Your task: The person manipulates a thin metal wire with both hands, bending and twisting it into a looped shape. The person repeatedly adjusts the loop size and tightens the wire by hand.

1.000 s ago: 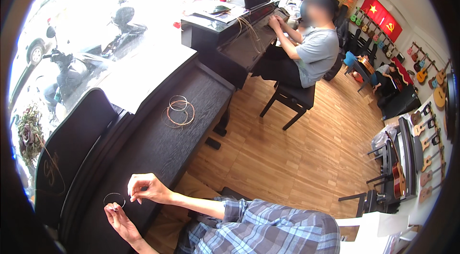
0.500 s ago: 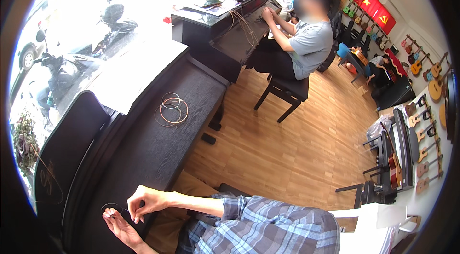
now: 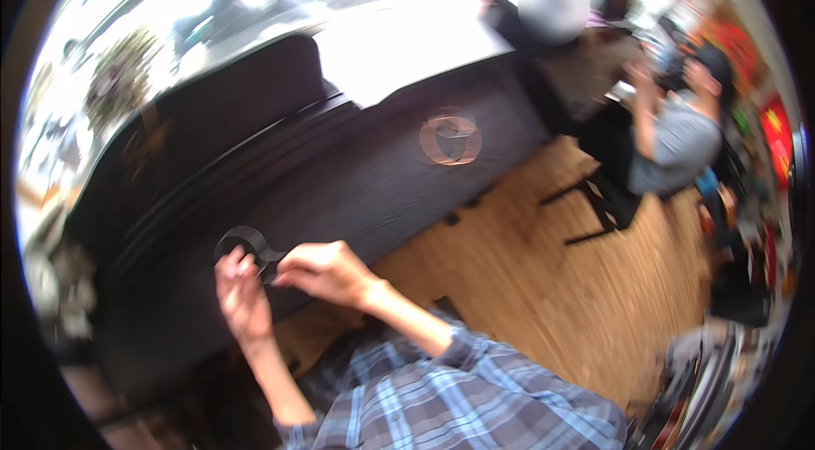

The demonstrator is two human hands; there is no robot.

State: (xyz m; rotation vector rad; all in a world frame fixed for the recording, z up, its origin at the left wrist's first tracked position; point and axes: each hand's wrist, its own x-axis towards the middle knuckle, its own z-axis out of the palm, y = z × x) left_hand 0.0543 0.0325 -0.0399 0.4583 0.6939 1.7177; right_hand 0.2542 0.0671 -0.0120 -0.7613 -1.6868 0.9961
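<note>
A thin wire string (image 3: 246, 232) makes a small smeared loop just above the black piano lid. My left hand (image 3: 244, 301) has its fingers raised and pinched around the string. My right hand (image 3: 329, 272) is beside it on the right, thumb and fingertips pressed together at the string's other part. Farther along the lid lies a group of coiled strings (image 3: 451, 142), copper-coloured and pale. Motion blurs the fingertips and the string, so its ends cannot be made out.
The dark piano (image 3: 356, 170) stretches out before me, a white sheet (image 3: 407, 47) along its back. A person in a grey shirt (image 3: 679, 140) sits at another black piano on the right, hands raised. Wooden floor (image 3: 535, 280) lies below. Motorbikes show through the window.
My view has swung to the right, so everything shifts in the picture. Both my hands stay close together at the string. The other person's hands have come apart and gone up.
</note>
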